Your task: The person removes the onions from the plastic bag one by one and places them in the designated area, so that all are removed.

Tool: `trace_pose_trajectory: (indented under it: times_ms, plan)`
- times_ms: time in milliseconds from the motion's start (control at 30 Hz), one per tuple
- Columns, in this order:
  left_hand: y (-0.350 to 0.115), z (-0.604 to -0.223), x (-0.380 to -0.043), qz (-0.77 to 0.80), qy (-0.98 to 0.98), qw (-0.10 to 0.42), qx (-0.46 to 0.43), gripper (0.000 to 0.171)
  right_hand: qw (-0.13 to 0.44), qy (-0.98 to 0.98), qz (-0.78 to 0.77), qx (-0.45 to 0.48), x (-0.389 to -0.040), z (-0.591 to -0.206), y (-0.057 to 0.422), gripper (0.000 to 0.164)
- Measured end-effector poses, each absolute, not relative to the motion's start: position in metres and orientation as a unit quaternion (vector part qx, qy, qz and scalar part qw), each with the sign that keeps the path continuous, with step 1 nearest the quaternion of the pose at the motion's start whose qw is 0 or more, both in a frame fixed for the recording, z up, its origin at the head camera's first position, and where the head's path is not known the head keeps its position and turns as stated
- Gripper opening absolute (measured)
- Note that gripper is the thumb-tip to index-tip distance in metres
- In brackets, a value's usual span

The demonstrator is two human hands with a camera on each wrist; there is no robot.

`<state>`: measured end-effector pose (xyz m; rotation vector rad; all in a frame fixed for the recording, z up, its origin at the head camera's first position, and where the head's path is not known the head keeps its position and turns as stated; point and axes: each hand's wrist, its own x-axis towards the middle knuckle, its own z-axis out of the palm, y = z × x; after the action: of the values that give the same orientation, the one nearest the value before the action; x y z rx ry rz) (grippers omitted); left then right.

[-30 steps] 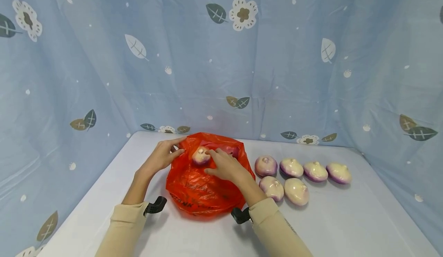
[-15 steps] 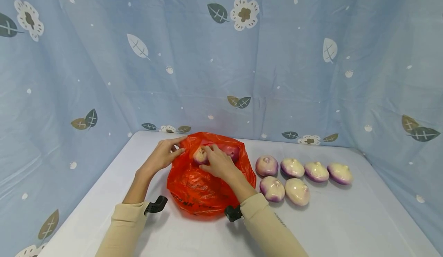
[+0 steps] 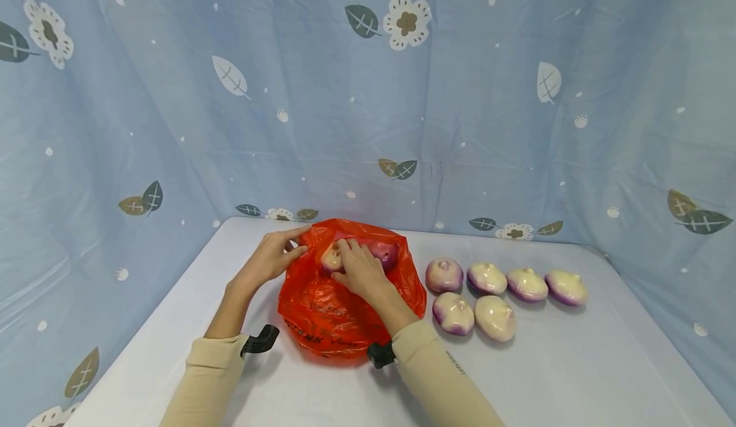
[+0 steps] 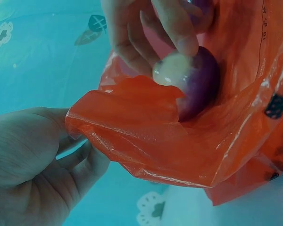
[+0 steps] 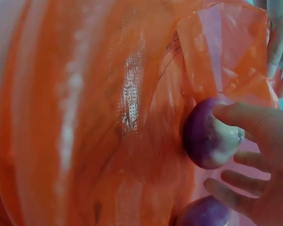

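A red plastic bag point(image 3: 339, 325) stands on the table with its mouth spread. Inside it are a purple-and-cream onion point(image 3: 331, 259) and a darker purple onion point(image 3: 386, 254). My left hand point(image 3: 273, 256) pinches the bag's left rim between thumb and fingers; the left wrist view shows the plastic rim point(image 4: 89, 110) there. My right hand point(image 3: 363, 270) reaches into the mouth, its thumb and fingers around the cream-sided onion point(image 5: 211, 134). In the right wrist view the thumb touches one side, and the fingers lie near the other. The second onion point(image 5: 205, 213) lies beside them.
Several glossy onions stand in two rows right of the bag, including a front one point(image 3: 496, 318) and a far-right one point(image 3: 566, 287). They rest on the white tabletop point(image 3: 575, 369). A blue patterned curtain point(image 3: 322, 126) encloses the back and sides.
My right hand has moved left and slightly forward, deeper into the bag, and its fingers have come around the onion. The left hand stays at the rim.
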<state>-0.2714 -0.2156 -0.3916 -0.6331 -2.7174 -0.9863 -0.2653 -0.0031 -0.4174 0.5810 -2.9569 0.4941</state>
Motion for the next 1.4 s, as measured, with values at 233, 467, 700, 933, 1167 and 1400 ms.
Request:
trace_pose_trajectory:
  times_ms: [233, 467, 700, 933, 1167, 1400]
  plan:
    - [-0.216, -0.393, -0.271, -0.33, -0.914, 0.097, -0.216, 0.048, 0.074, -0.969, 0.14, 0.189, -0.266, -0.418, -0.005, 0.049]
    - [-0.216, -0.392, -0.271, -0.332, -0.913, 0.094, -0.216, 0.048, 0.052, -0.977, 0.124, 0.167, -0.262, -0.412, -0.009, 0.049]
    - [-0.217, -0.393, -0.27, -0.334, -0.913, 0.093, -0.217, 0.049, 0.017, -0.976, 0.147, 0.157, -0.257, -0.411, -0.008, 0.053]
    - [-0.218, -0.391, -0.269, -0.339, -0.91, 0.095, -0.219, 0.048, 0.0, -0.973, 0.155, 0.169, -0.255, -0.408, -0.004, 0.054]
    - [-0.218, -0.393, -0.269, -0.339, -0.91, 0.094, -0.22, 0.048, -0.019, -0.971, 0.151, 0.184, -0.247, -0.401, 0.002, 0.055]
    - [-0.219, -0.392, -0.269, -0.343, -0.908, 0.094, -0.221, 0.049, -0.053, -0.969, 0.148, 0.19, -0.239, -0.393, 0.007, 0.059]
